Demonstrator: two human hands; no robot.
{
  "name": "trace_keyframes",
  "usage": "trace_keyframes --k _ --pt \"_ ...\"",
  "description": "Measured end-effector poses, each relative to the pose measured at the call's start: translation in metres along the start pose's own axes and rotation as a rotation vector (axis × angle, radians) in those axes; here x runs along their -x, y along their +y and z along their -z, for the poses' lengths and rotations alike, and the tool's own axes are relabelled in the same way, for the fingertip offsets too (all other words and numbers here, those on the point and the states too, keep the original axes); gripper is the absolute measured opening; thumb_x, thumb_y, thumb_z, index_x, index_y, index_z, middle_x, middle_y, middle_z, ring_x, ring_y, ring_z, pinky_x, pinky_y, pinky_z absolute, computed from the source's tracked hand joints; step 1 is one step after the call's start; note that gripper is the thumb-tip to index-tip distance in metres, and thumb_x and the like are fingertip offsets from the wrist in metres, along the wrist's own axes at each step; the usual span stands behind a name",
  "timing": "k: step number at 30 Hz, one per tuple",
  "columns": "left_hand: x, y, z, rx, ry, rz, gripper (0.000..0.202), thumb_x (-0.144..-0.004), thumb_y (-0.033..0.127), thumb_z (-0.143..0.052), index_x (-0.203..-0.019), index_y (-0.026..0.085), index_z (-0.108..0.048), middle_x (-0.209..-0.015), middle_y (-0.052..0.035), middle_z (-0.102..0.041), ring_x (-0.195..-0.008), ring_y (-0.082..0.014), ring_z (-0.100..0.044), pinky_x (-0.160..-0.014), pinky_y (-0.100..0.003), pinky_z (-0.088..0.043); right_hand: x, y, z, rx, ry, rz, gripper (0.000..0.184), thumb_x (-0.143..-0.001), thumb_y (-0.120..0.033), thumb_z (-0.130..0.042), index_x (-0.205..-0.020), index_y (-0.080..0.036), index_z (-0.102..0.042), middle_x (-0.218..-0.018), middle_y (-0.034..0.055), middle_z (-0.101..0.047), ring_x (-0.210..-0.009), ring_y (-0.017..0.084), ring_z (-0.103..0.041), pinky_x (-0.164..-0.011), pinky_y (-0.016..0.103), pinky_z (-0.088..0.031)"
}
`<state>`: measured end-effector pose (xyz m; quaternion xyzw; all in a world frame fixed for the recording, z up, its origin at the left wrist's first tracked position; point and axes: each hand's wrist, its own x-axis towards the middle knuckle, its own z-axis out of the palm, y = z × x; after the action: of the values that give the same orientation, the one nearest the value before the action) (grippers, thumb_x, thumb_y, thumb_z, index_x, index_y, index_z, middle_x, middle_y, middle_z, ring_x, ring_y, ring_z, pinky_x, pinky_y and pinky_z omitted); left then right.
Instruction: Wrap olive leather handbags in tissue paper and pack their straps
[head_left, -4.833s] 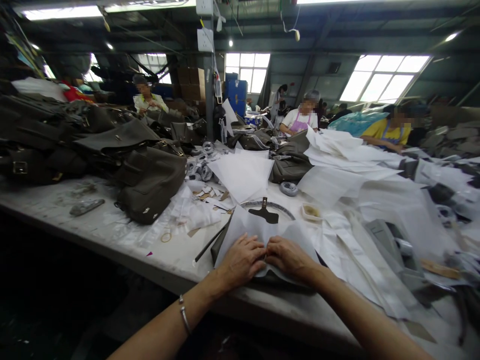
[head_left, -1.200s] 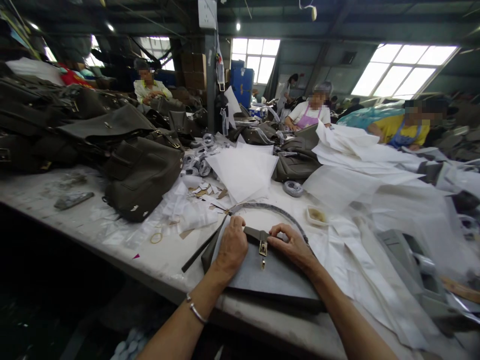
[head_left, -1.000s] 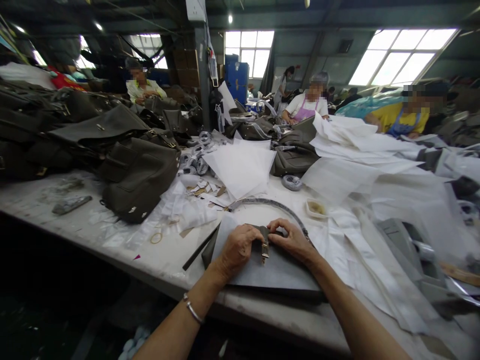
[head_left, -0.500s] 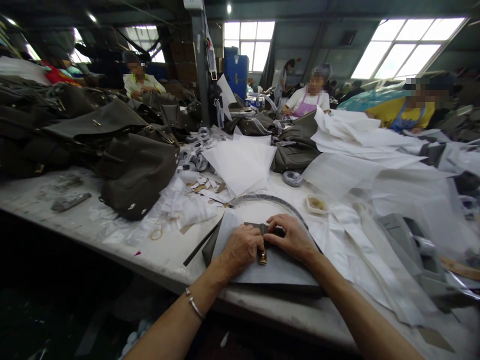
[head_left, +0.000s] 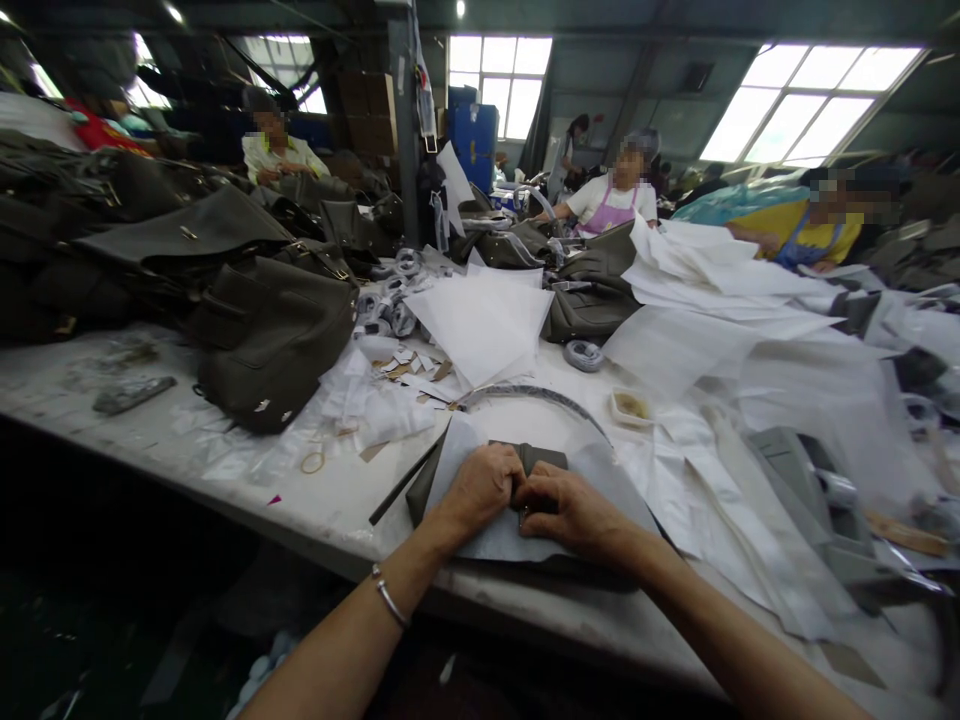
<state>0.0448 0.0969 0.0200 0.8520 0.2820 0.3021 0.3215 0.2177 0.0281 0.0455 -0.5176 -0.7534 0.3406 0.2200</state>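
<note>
A dark olive handbag (head_left: 424, 487) lies flat at the table's near edge, covered by a sheet of white tissue paper (head_left: 609, 475). Its curved wrapped handle (head_left: 537, 394) arcs just beyond. My left hand (head_left: 480, 488) and my right hand (head_left: 564, 512) sit side by side on the bag's front strap (head_left: 541, 457), fingers curled and pressed down where the metal clasp was; the clasp is hidden under them. A bracelet circles my left wrist.
Finished dark bags (head_left: 266, 340) pile up at left. Stacks of white tissue sheets (head_left: 484, 325) and plastic covers (head_left: 750, 340) spread over the table. A small tray (head_left: 630, 405) sits beyond the handle. Three other people work at the far side.
Both hands slid down the strap towards me and closed together over the gold clasp, which showed before. Earlier the tissue lay over the strap; it now lies under it.
</note>
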Motion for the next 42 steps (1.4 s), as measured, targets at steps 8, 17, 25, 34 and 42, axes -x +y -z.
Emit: trace_keyframes --k 8,17,25,34,42 --pt "0.003 0.013 0.016 0.224 0.226 -0.020 0.029 -0.070 0.000 -0.036 -0.078 0.017 -0.059 -0.085 -0.0024 -0.063 -0.085 -0.0138 -0.061 -0.081 -0.026 -0.049 0.003 -0.005 0.003 -0.240 0.009 -0.114 0.017 -0.069 -0.018 -0.076 -0.085 -0.023 -0.072 -0.082 -0.0012 -0.067 -0.079 0.017 -0.062 -0.073 0.028 -0.050" --pt "0.002 0.008 0.008 0.267 0.212 -0.069 0.029 -0.070 -0.002 -0.038 -0.078 0.016 -0.060 -0.082 -0.0017 -0.062 -0.081 -0.0138 -0.059 -0.079 -0.027 -0.049 0.002 -0.006 0.001 -0.167 0.093 -0.104 0.004 -0.074 -0.023 -0.072 -0.072 -0.022 -0.069 -0.075 -0.0013 -0.070 -0.075 0.018 -0.064 -0.072 0.030 -0.052" --pt "0.026 0.048 0.026 0.053 -0.054 -0.133 0.016 -0.084 0.008 -0.053 -0.089 0.018 -0.064 -0.095 -0.0031 -0.065 -0.089 -0.0161 -0.061 -0.083 -0.028 -0.049 0.003 -0.002 -0.010 0.072 0.226 -0.065 0.010 -0.076 -0.018 -0.069 -0.067 -0.020 -0.065 -0.073 -0.0012 -0.064 -0.070 0.015 -0.059 -0.063 0.026 -0.044" --pt "0.076 0.038 0.002 -0.428 -0.007 -0.386 0.030 -0.097 0.015 -0.046 -0.125 0.019 -0.055 -0.119 -0.0073 -0.066 -0.107 -0.0213 -0.061 -0.095 -0.037 -0.049 0.034 -0.026 0.036 0.093 -0.027 0.013 0.038 -0.079 -0.040 -0.074 -0.115 -0.028 -0.070 -0.110 0.0042 -0.072 -0.100 0.025 -0.066 -0.089 0.036 -0.049" --pt "0.054 0.032 0.004 -0.661 0.112 -0.486 0.048 -0.093 0.005 -0.033 -0.135 0.018 -0.053 -0.126 -0.0110 -0.064 -0.113 -0.0232 -0.061 -0.096 -0.037 -0.050 0.067 0.011 0.006 0.688 0.257 0.169 0.045 -0.093 -0.015 -0.053 -0.137 -0.024 -0.051 -0.140 0.0102 -0.056 -0.129 0.028 -0.050 -0.109 0.047 -0.035"
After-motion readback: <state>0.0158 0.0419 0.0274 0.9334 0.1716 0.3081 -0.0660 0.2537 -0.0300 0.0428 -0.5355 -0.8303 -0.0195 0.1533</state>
